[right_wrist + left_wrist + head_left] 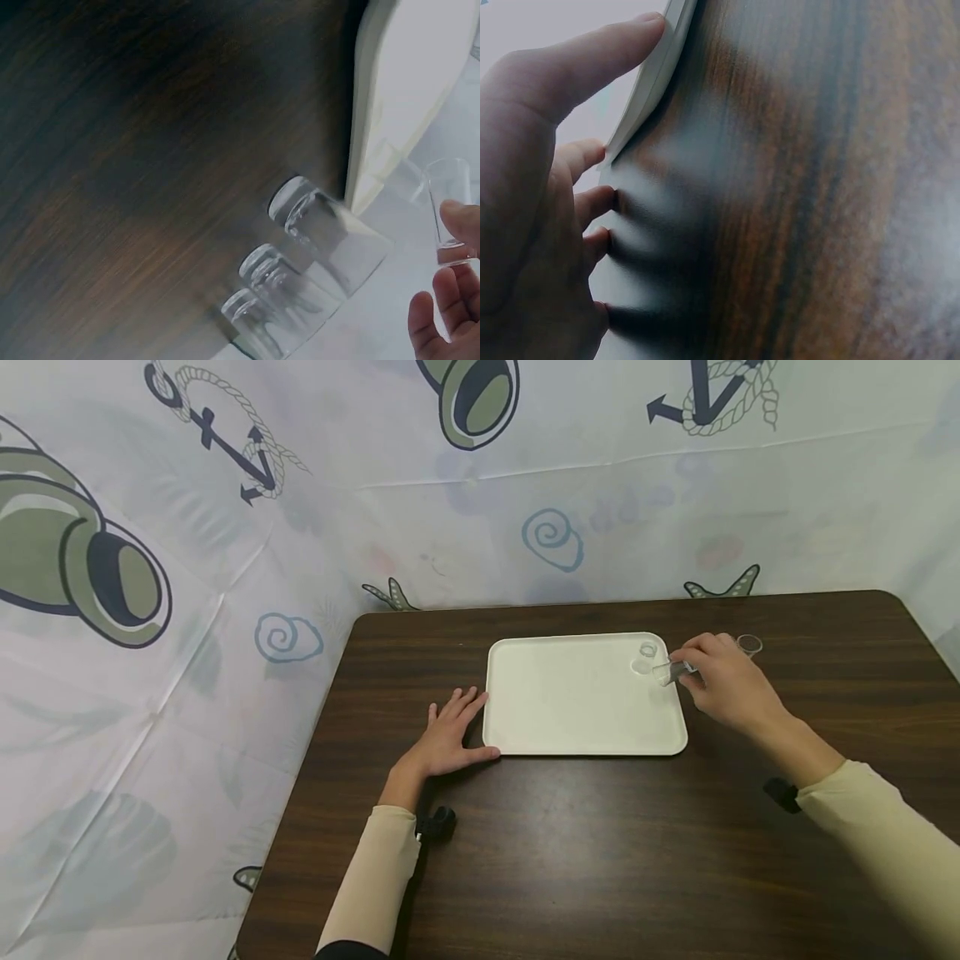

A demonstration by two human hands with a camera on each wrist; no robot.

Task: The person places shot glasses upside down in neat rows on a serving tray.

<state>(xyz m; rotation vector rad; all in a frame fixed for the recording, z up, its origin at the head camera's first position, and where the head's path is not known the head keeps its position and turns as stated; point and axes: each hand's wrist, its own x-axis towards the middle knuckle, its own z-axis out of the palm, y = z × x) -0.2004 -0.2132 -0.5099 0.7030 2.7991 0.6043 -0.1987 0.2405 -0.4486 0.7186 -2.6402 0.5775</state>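
Observation:
A white rectangular tray (577, 697) lies on the dark wooden table. At its left side my left hand (448, 739) is spread, with the thumb (622, 45) on the near left corner and the fingers along the edge. My right hand (723, 681) pinches a small clear glass (448, 195) between thumb and fingers, tilted over the tray's right edge. Another clear glass (647, 653) stands on the tray's far right corner. Three clear glasses stand on the table beyond the tray's right side, the nearest glass (326, 232) the largest; in the head view my right hand mostly hides them.
The dark wooden table (570, 852) reaches around the tray on every side. A patterned white cloth (465, 527) hangs behind its far edge and on the left. Cuffs with black wrist cameras (438, 824) are on both forearms.

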